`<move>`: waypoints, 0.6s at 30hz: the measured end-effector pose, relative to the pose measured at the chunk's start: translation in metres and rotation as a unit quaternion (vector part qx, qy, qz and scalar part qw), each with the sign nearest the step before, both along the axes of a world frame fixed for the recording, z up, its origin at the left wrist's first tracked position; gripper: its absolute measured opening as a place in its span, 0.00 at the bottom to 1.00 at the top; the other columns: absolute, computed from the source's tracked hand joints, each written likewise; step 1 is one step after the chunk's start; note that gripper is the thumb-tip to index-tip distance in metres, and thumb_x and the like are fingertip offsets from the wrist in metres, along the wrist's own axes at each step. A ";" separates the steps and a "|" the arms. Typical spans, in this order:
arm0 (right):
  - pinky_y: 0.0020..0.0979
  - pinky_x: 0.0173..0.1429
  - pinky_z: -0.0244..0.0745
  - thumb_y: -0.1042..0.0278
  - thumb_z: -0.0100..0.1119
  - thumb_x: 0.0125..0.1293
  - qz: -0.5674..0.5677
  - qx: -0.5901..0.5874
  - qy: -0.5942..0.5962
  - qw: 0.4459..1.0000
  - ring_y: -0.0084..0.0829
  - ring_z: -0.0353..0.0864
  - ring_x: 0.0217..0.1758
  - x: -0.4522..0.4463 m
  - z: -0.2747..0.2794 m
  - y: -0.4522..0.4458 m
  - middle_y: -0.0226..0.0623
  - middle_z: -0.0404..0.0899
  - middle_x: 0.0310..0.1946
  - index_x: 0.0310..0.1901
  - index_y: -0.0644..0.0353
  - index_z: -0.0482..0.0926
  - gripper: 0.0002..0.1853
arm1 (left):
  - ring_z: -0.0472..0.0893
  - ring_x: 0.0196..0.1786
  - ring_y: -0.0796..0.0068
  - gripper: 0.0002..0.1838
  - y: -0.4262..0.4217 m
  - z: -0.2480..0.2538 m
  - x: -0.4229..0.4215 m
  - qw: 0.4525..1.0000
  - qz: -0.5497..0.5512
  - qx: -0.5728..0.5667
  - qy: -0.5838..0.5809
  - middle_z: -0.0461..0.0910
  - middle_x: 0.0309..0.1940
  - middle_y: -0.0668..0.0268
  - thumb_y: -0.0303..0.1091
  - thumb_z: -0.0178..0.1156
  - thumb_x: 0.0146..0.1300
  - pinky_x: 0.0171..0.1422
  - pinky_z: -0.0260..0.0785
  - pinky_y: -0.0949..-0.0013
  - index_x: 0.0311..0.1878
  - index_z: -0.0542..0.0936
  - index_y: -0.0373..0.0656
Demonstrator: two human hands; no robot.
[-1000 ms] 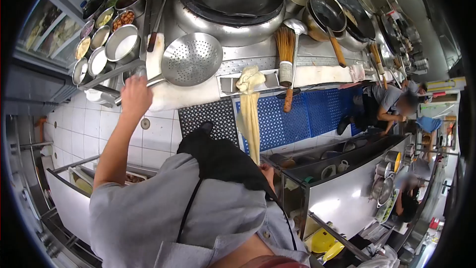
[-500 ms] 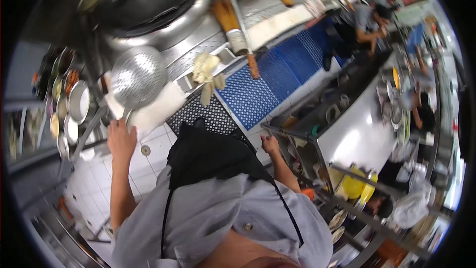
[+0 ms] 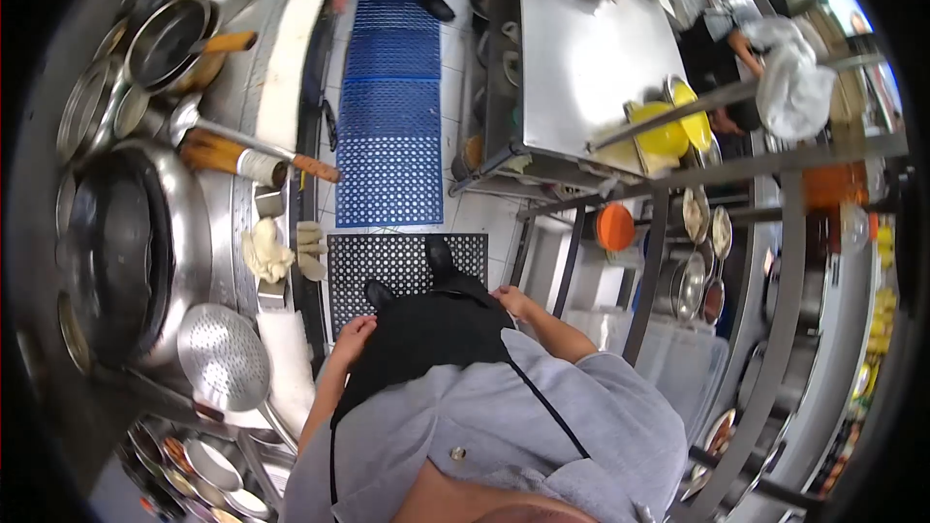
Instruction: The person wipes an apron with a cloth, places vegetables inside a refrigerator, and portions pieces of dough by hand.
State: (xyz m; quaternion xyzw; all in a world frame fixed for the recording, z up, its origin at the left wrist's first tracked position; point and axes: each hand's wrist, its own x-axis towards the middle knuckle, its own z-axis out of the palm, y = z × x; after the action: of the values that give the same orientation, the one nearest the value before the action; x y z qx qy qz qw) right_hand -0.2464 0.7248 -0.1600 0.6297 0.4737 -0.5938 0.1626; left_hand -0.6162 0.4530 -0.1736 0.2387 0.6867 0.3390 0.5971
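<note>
My left hand (image 3: 356, 337) hangs by the left side of the black apron (image 3: 426, 337), fingers loosely curled with nothing visible in them. On the apron's other side is my right hand (image 3: 513, 303), closed beside its edge and apparently empty. To the left of my left hand, a large perforated strainer (image 3: 223, 358) lies on the steel counter near a folded white cloth (image 3: 288, 349). Beyond it sit a crumpled pale cloth (image 3: 265, 252), a bamboo brush (image 3: 232, 157) and a ladle (image 3: 262, 147) with a wooden handle. A big dark wok (image 3: 111, 252) fills the stove's left part.
A black mat (image 3: 397, 266) lies under my shoes, with a blue mat (image 3: 390, 174) ahead. Another person's shoe (image 3: 436, 5) is farther along. At right stand a steel table (image 3: 591, 58) and metal racks (image 3: 651, 281). Bowls of ingredients (image 3: 211, 465) are at lower left.
The view has swung right, away from the stove toward the blue-matted aisle. My left hand has left the strainer's handle area and come in beside the apron, its fingers more curled.
</note>
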 end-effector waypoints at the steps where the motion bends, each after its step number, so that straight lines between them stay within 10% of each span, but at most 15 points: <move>1: 0.47 0.35 0.78 0.36 0.60 0.68 -0.057 -0.012 0.006 0.998 0.38 0.83 0.41 0.010 -0.005 -0.014 0.36 0.84 0.36 0.55 0.55 0.83 0.29 | 0.83 0.52 0.72 0.18 -0.006 -0.023 0.001 0.999 -0.042 0.001 0.026 0.87 0.50 0.63 0.41 0.61 0.73 0.60 0.72 0.70 0.57 0.83 0.38; 6: 0.45 0.30 0.75 0.37 0.64 0.67 -0.144 -0.032 -0.037 0.988 0.34 0.78 0.28 0.025 -0.006 -0.039 0.35 0.81 0.31 0.51 0.55 0.83 0.27 | 0.84 0.55 0.70 0.20 0.004 -0.024 -0.015 0.969 -0.205 0.128 0.057 0.87 0.53 0.61 0.39 0.62 0.71 0.61 0.74 0.67 0.59 0.82 0.36; 7: 0.45 0.30 0.74 0.38 0.65 0.67 -0.130 -0.045 -0.050 0.989 0.34 0.77 0.26 0.026 -0.006 -0.035 0.34 0.80 0.29 0.49 0.56 0.83 0.26 | 0.83 0.53 0.75 0.20 0.013 -0.016 -0.005 0.968 0.018 -0.061 -0.243 0.87 0.51 0.62 0.37 0.64 0.69 0.58 0.74 0.68 0.58 0.82 0.34; 8: 0.44 0.29 0.74 0.38 0.64 0.68 -0.123 -0.059 -0.043 0.990 0.33 0.76 0.25 0.028 -0.006 -0.029 0.33 0.78 0.28 0.46 0.56 0.82 0.25 | 0.83 0.53 0.75 0.19 0.022 -0.005 -0.003 0.960 0.046 -0.082 -0.264 0.87 0.51 0.63 0.37 0.64 0.69 0.58 0.74 0.68 0.57 0.82 0.34; 12: 0.40 0.19 0.67 0.45 0.61 0.72 -0.083 -0.038 -0.042 0.995 0.31 0.72 0.19 0.040 -0.018 -0.011 0.35 0.74 0.21 0.35 0.59 0.79 0.22 | 0.82 0.51 0.76 0.18 0.048 0.038 0.003 0.981 -0.056 -0.085 -0.167 0.86 0.48 0.64 0.36 0.64 0.68 0.55 0.73 0.68 0.55 0.82 0.35; 18: 0.43 0.31 0.81 0.41 0.56 0.72 0.067 0.045 -0.068 0.994 0.43 0.85 0.24 0.043 -0.044 0.008 0.49 0.85 0.28 0.40 0.62 0.86 0.27 | 0.81 0.47 0.77 0.15 0.081 0.096 0.012 0.983 -0.151 -0.093 -0.040 0.85 0.45 0.66 0.35 0.64 0.66 0.52 0.73 0.68 0.52 0.83 0.36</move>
State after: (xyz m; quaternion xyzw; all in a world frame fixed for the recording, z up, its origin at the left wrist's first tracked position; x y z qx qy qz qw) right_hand -0.2030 0.7333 -0.2036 0.6418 0.5295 -0.5154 0.2051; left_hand -0.6042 0.5342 -0.0772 0.2687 0.6470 0.1888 0.6881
